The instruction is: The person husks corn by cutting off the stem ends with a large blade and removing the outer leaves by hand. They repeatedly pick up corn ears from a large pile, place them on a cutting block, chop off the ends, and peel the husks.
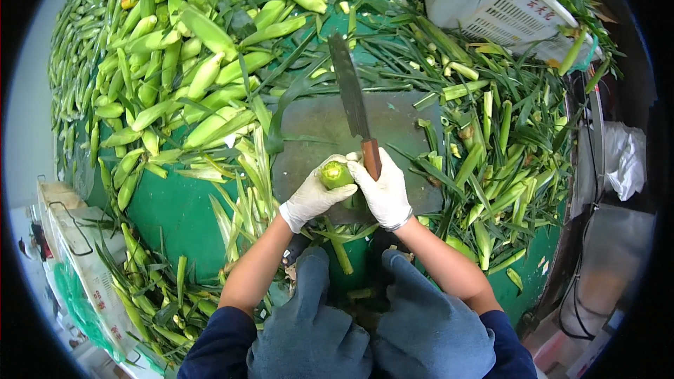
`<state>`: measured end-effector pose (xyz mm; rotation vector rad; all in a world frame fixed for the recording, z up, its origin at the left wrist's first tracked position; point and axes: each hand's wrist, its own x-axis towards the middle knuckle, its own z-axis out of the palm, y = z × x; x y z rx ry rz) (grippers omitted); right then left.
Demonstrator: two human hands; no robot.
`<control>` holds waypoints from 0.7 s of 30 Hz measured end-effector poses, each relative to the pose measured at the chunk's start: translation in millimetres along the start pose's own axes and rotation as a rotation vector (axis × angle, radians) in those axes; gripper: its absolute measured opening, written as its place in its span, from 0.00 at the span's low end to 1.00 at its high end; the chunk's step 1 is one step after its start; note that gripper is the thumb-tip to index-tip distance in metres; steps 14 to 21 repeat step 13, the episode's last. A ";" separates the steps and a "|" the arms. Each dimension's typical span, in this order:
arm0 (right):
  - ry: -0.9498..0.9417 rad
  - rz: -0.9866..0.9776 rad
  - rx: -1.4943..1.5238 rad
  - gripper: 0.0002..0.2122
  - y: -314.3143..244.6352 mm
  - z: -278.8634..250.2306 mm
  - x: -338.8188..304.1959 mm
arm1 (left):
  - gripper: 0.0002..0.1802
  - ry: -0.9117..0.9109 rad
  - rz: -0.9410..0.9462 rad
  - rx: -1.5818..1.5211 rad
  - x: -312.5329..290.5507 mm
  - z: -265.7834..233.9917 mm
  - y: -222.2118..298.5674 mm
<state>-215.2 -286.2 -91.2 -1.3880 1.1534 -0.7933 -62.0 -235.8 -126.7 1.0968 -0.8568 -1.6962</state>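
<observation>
My left hand [314,195], in a white glove, is wrapped round an ear of corn [337,175] in its green husk, its cut round end facing up. In my right hand [384,189], gloved too, is a knife [353,102] with a long dark blade and a brown wooden handle. The blade points away from me, and the fingertips of this hand touch the corn or come right beside it. Beneath both hands lies a grey cutting board [309,126], with strips of green leaf along its edges.
Many husked corn ears [210,70] are heaped at the left and far left. Loose leaves and stalk ends [491,161] pile up on the right. A white crate [491,10] stands far right, another white crate [88,245] near left. A white plastic bag [625,158] hangs at the right.
</observation>
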 end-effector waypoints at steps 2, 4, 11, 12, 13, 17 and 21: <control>0.073 -0.087 -0.246 0.11 5.3 2.3 -5.1 | 0.29 0.017 0.156 0.174 -5.7 -1.5 -4.0; 0.097 -0.015 -0.199 0.11 4.4 1.1 -9.0 | 0.27 0.173 0.266 0.374 -10.2 -0.4 6.9; 0.126 0.303 0.085 0.09 34.2 -66.0 -21.4 | 0.29 0.165 0.094 -0.034 -6.6 -25.5 13.3; 0.156 0.284 -0.033 0.09 36.6 -63.0 -25.3 | 0.29 0.153 0.101 0.021 -6.7 -29.6 7.4; 0.138 0.179 0.021 0.09 42.3 -58.9 -27.8 | 0.29 0.135 0.113 0.075 -4.5 -30.6 3.0; 0.138 0.179 0.021 0.09 42.3 -58.9 -27.8 | 0.29 0.135 0.113 0.075 -4.5 -30.6 3.0; 0.138 0.179 0.021 0.09 42.3 -58.9 -27.8 | 0.29 0.135 0.113 0.075 -4.5 -30.6 3.0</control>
